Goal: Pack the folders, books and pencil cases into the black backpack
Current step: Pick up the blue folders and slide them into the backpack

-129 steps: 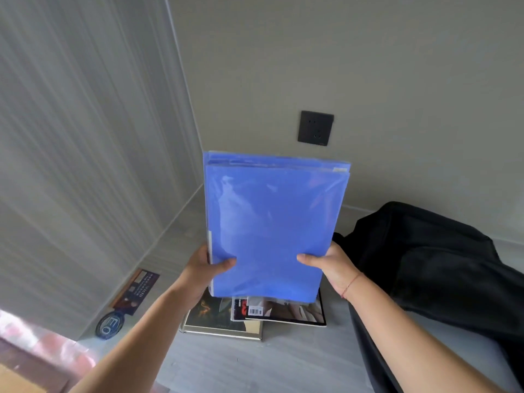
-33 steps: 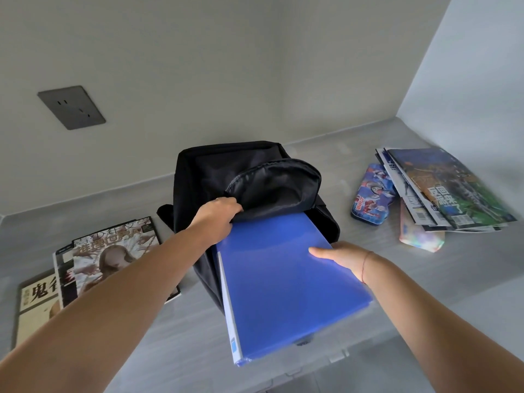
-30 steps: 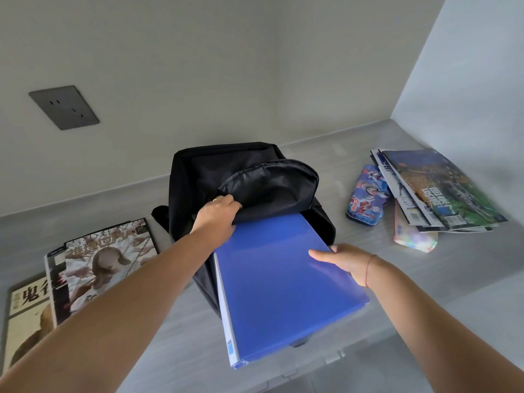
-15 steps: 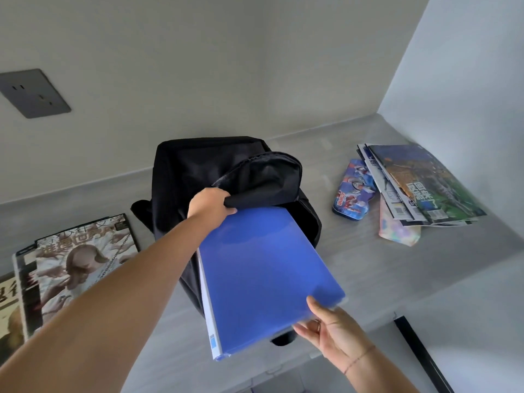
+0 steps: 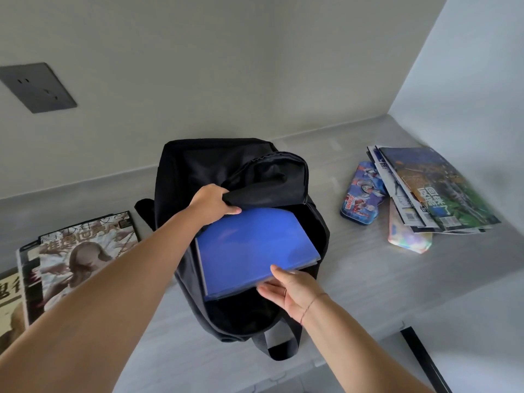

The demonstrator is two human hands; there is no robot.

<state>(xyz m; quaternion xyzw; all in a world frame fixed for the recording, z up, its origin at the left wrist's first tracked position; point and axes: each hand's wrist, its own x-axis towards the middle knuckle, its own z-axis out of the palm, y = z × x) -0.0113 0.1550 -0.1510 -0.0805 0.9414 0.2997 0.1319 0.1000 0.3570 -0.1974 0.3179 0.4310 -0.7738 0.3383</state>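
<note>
The black backpack point(image 5: 192, 171) lies on the grey shelf with its mouth toward me. My left hand point(image 5: 211, 204) grips the top flap and holds it up. The blue folders point(image 5: 252, 251) sit mostly inside the opening, their near edge still showing. My right hand point(image 5: 289, 290) rests on that near edge, fingers spread against it. A blue cartoon pencil case point(image 5: 361, 195) and a shiny iridescent pencil case point(image 5: 408, 239) lie to the right, beside a pile of magazines point(image 5: 433, 191). More books point(image 5: 79, 256) lie at the left.
The shelf point(image 5: 354, 279) is bounded by a back wall with a dark socket plate point(image 5: 37, 86) and a side wall at the right. A backpack strap point(image 5: 280, 341) lies near the shelf's front edge.
The blue folders have slid deeper into the backpack, pushed from their near edge by my right hand. My left hand still holds the flap up.
</note>
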